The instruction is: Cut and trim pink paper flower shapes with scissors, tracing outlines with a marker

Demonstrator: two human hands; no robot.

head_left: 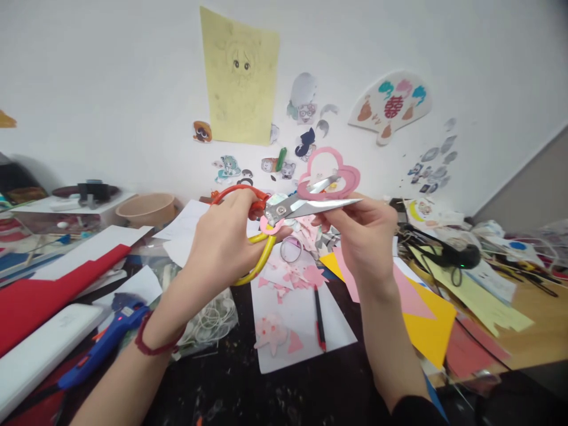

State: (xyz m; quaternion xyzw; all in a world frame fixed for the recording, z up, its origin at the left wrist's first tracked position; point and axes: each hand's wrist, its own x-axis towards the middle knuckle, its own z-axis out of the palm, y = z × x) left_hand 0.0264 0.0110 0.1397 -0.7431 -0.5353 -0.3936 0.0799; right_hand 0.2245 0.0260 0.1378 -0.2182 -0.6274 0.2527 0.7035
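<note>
My left hand is wrapped round the handles of a pair of scissors, one handle red and the other yellow. The blades are parted and point right. My right hand pinches a pink paper cutout, a rounded, lobed outline with an open middle. One blade tip overlaps the cutout's opening, and the other blade passes below it near my right fingers. A small pink piece shows by the scissors' pivot. Below my hands, pink paper scraps lie on a white sheet.
A black and red pen lies on the white sheet. To the left are a blue glue gun, a white box-like object and red sheets. Yellow paper and a black device are at right. A wall stands behind.
</note>
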